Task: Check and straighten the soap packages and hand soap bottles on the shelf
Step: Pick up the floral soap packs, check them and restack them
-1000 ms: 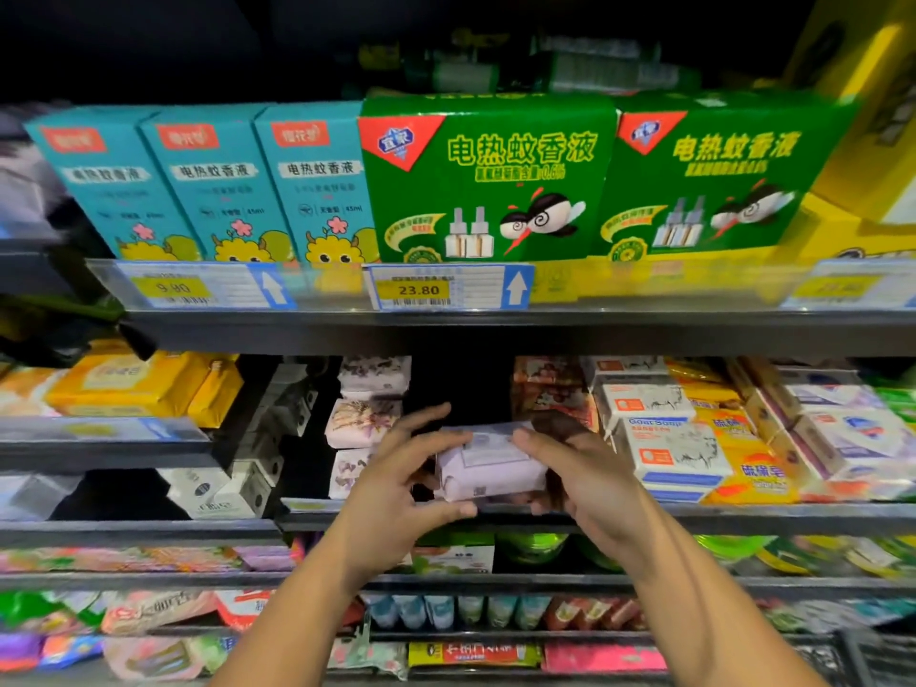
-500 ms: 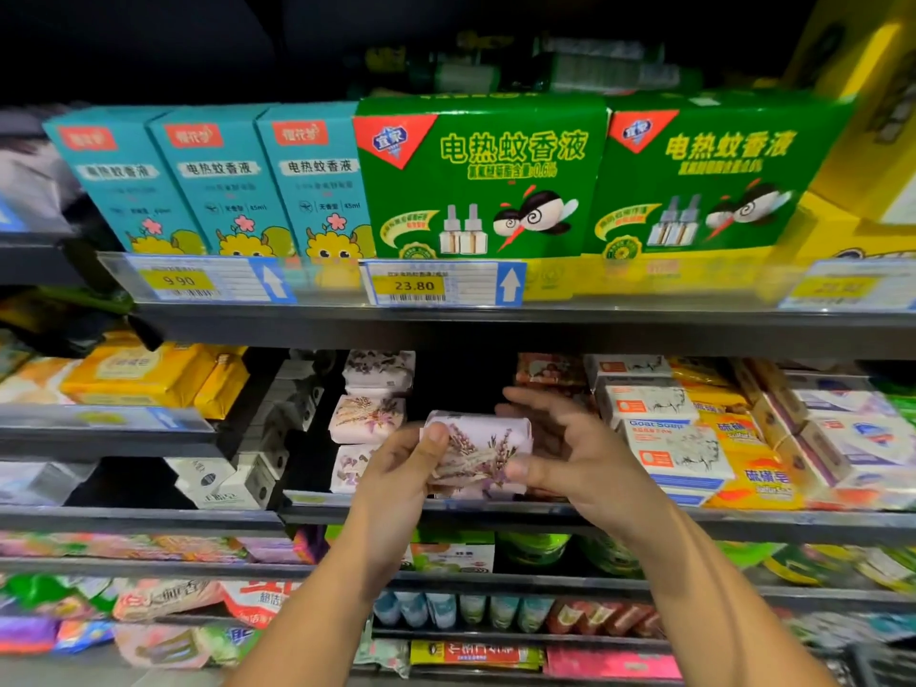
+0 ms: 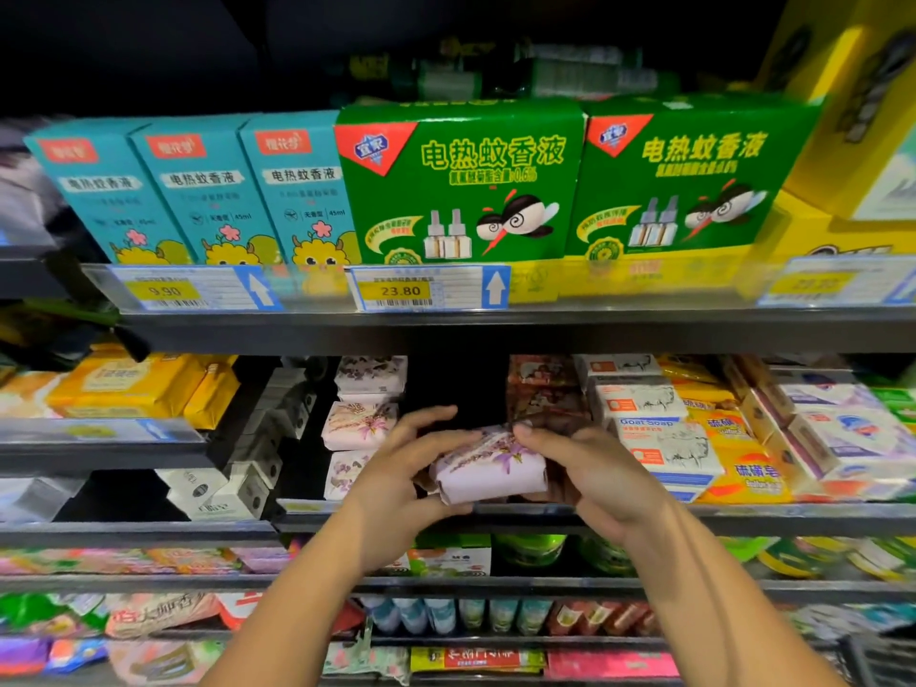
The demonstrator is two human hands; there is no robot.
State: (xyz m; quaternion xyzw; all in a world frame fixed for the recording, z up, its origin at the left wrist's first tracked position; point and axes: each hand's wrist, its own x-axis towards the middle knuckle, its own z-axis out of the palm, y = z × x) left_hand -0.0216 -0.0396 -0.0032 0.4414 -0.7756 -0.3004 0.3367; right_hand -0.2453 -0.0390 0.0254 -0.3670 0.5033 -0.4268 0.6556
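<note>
Both hands grip one lavender-printed soap package (image 3: 490,468) between them. The left hand (image 3: 396,483) curls round its left end, and the right hand (image 3: 595,468) pinches its right end with the thumb on the top edge. The package hangs just above the shelf lip (image 3: 743,518), in front of a dark gap. That gap lies straight ahead, away from the person, between the stack of matching packages (image 3: 359,423) on the left and the brown packs (image 3: 540,389) on the right. Neither hand is nearer to it than the other. The package's long axis runs left to right, roughly along the shelf edge, with its flowered face tipped up toward the camera. By my judgement the next move is a short push forward into the gap, keeping that axis level.
</note>
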